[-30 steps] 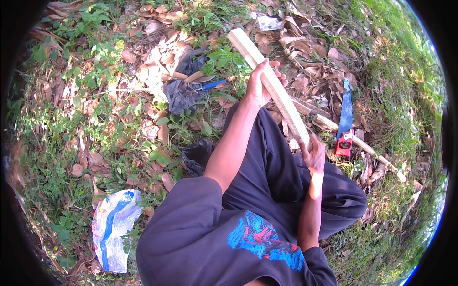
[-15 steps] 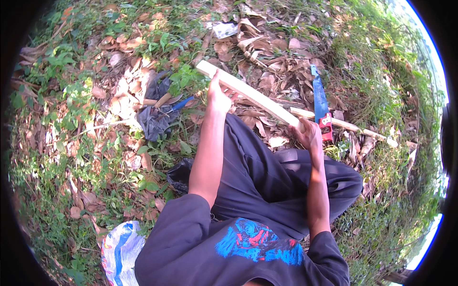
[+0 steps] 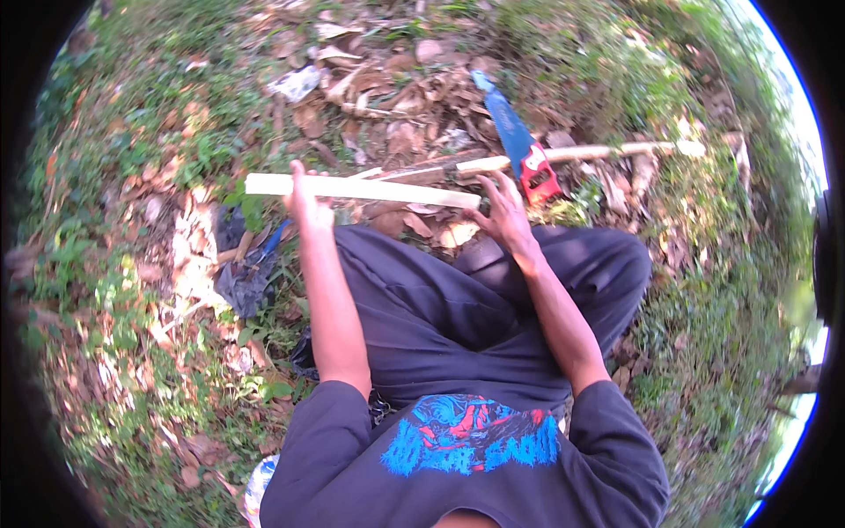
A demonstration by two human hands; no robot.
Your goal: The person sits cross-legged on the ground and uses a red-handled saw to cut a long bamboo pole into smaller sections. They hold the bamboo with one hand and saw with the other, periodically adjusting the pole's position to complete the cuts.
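Note:
A pale, squared wooden strip point(image 3: 387, 190) lies nearly level in front of me, above my crossed legs. My left hand point(image 3: 310, 204) grips it near its left end, thumb pointing up across the near face. At the strip's right end is my right hand point(image 3: 508, 216), thumb and fingers spread around the tip; the thumb looks close to the lower edge, and whether it touches I cannot tell. Just beyond the right hand lies a handsaw with a blue blade point(image 3: 509, 123) and a red handle point(image 3: 538, 176).
A long, thin stick point(image 3: 607, 152) lies on the leafy ground under the saw. To the left, a dark plastic bag point(image 3: 246, 286) has a blue-handled tool point(image 3: 275, 239) on it. A whitish wrapper point(image 3: 296, 84) lies farther off, and a colourful plastic packet point(image 3: 260, 482) beside my left side.
The wooden strip has swung from a steep slant to nearly level. My right hand has loosened its grasp, its fingers spreading at the end. The whole view has turned somewhat.

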